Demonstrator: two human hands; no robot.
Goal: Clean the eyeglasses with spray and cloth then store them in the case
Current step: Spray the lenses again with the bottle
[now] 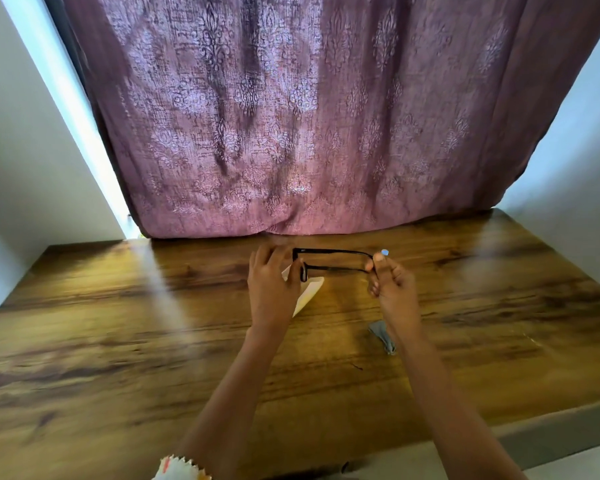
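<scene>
Black-framed eyeglasses (pixel 333 259) hang above the wooden table (pixel 118 323), held between both hands with the temples stretching sideways. My left hand (pixel 272 292) grips the front end of the frame. My right hand (pixel 388 282) pinches the temple tips between thumb and fingers. A pale, cream-coloured flat object (pixel 309 294) lies on the table under my left hand, partly hidden; I cannot tell whether it is the case. A small grey cloth (pixel 381 336) lies on the table just below my right wrist. No spray bottle is in view.
A purple patterned curtain (pixel 309 116) hangs behind the table's far edge. White walls (pixel 32 168) stand on both sides. The table's near right edge (pixel 551 427) meets a grey ledge.
</scene>
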